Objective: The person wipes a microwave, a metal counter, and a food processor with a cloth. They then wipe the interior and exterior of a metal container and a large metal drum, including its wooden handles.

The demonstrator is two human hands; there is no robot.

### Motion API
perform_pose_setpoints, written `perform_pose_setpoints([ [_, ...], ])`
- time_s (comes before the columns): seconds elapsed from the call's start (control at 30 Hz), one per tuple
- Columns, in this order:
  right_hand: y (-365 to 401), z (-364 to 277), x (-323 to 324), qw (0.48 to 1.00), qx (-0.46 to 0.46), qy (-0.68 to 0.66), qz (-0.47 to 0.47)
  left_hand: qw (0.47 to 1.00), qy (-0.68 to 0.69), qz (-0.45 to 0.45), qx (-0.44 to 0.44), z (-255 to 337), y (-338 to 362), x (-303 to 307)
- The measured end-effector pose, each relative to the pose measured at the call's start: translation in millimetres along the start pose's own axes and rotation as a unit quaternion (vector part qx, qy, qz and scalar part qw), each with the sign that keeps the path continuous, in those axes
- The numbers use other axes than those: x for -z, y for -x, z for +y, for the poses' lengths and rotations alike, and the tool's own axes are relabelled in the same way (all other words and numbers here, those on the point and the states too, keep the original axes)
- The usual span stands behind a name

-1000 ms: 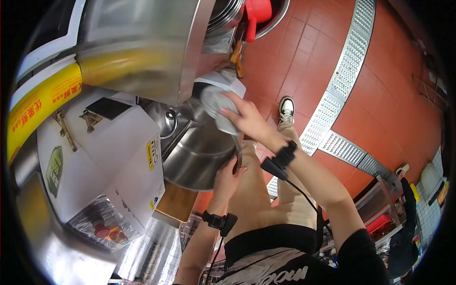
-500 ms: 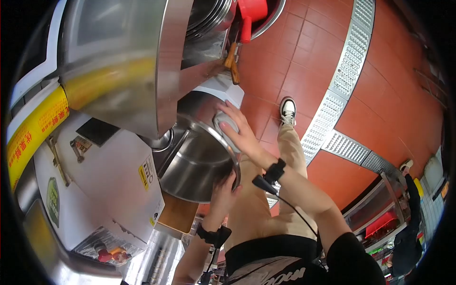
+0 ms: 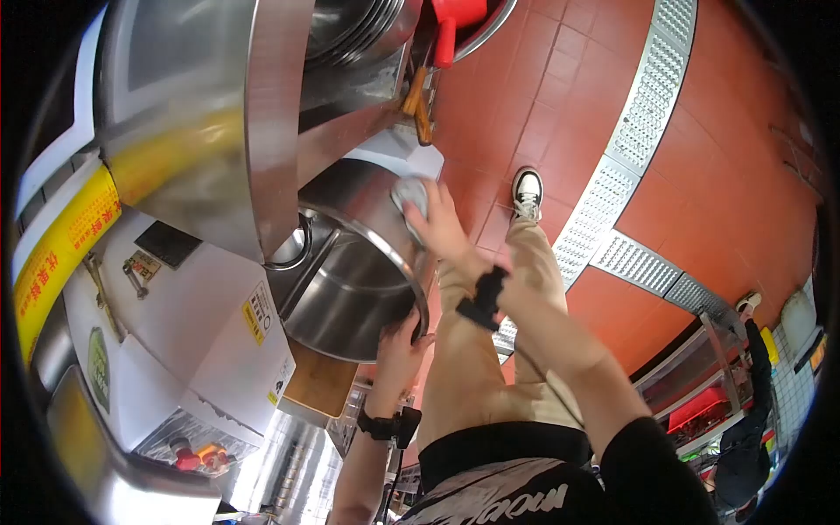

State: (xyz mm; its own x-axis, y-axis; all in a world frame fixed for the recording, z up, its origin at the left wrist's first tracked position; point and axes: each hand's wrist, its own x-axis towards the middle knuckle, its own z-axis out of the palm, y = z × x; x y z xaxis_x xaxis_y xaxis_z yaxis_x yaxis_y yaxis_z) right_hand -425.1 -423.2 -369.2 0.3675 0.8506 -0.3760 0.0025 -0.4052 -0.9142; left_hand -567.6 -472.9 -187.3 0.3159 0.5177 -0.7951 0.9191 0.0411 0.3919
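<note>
A large stainless steel pot [image 3: 350,302] lies tilted, its open mouth facing me, with a ring handle [image 3: 302,248] on its left side. My left hand [image 3: 401,350] grips the lower right of its rim, the thumb outside and some fingers hidden by the wall. Against the pot's outer wall, my right hand [image 3: 440,229] presses a light grey wiping cloth [image 3: 409,194]. That hand is slightly blurred, and its fingers lie over the cloth's right side.
Left of the pot stands a white box-like surface [image 3: 206,328] with a wrench [image 3: 136,278] on it. A steel counter [image 3: 271,131] overhangs above, near wooden handles [image 3: 418,109] and a red scoop [image 3: 446,39]. Red floor tiles [image 3: 560,114] and drain grates [image 3: 595,210] lie right; another person [image 3: 744,446] is far right.
My right hand has slid the cloth up along the pot's outer wall. The left hand keeps its hold on the rim, while the pot sits slightly further left in view.
</note>
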Motion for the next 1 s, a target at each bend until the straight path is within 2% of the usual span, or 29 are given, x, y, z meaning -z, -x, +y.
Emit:
perform_pose_setpoints([
  [0.03,26,-2,2,0.998,-0.052,-0.003,0.022,0.999,0.018,-0.002,0.027,0,1,-1],
  [0.1,72,-13,5,0.984,-0.153,-0.062,0.063,0.999,0.020,0.018,0.025,-14,5,-10],
  [0.13,89,-10,7,0.984,-0.152,-0.063,0.062,0.999,0.017,0.020,0.028,-20,4,-13],
  [0.2,112,-10,22,0.957,-0.285,-0.046,-0.037,0.999,0.003,0.037,0.026,-17,8,-17],
  [0.23,110,-5,32,0.957,-0.283,-0.046,-0.037,0.999,0.003,0.039,0.026,-16,8,-17],
  [0.3,96,-3,54,0.898,-0.367,-0.194,-0.145,0.997,0.037,0.030,0.057,-5,7,-13],
  [0.33,86,-2,55,0.905,-0.345,-0.223,-0.112,0.997,0.038,0.033,0.057,-1,6,-12],
  [0.43,27,-67,91,0.910,-0.230,-0.322,-0.124,0.994,0.069,0.045,0.074,2,9,-16],
  [0.5,-2,-75,82,0.906,-0.206,-0.341,-0.142,0.992,0.058,0.108,0.016,-18,12,-31],
  [0.57,-19,-77,70,0.916,-0.129,-0.302,-0.231,0.986,0.082,0.145,0.023,-4,16,-38],
  [0.6,-17,-72,62,0.916,-0.126,-0.303,-0.232,0.978,0.105,0.180,0.029,2,17,-42],
  [0.63,-12,-67,52,0.959,-0.023,-0.200,-0.199,0.977,0.104,0.183,0.028,4,18,-44],
  [0.67,-4,-63,41,0.980,0.078,-0.092,-0.161,0.975,0.115,0.189,0.023,3,19,-47],
  [0.7,11,-62,36,0.979,0.080,-0.091,-0.162,0.972,0.128,0.195,0.017,1,21,-47],
  [0.77,55,-59,35,0.999,0.039,-0.034,0.000,0.970,0.138,0.198,-0.010,-11,34,-45],
  [0.83,107,-41,25,0.998,-0.013,0.003,0.065,0.969,0.055,0.238,-0.029,-35,56,-45],
  [0.87,135,-11,14,0.996,-0.069,-0.027,0.057,0.967,0.059,0.245,-0.030,-49,66,-44],
  [0.9,163,13,2,0.989,-0.129,-0.057,0.048,0.967,0.002,0.253,-0.026,-65,81,-45],
  [0.93,185,12,-7,0.990,-0.123,-0.056,0.047,0.963,-0.056,0.261,-0.024,-80,92,-45],
  [0.97,207,11,-14,0.958,-0.257,-0.115,-0.045,0.957,-0.114,0.266,-0.023,-93,103,-46],
  [1.0,230,14,-24,0.896,-0.387,-0.170,-0.134,0.951,-0.135,0.276,-0.029,-102,112,-47],
])
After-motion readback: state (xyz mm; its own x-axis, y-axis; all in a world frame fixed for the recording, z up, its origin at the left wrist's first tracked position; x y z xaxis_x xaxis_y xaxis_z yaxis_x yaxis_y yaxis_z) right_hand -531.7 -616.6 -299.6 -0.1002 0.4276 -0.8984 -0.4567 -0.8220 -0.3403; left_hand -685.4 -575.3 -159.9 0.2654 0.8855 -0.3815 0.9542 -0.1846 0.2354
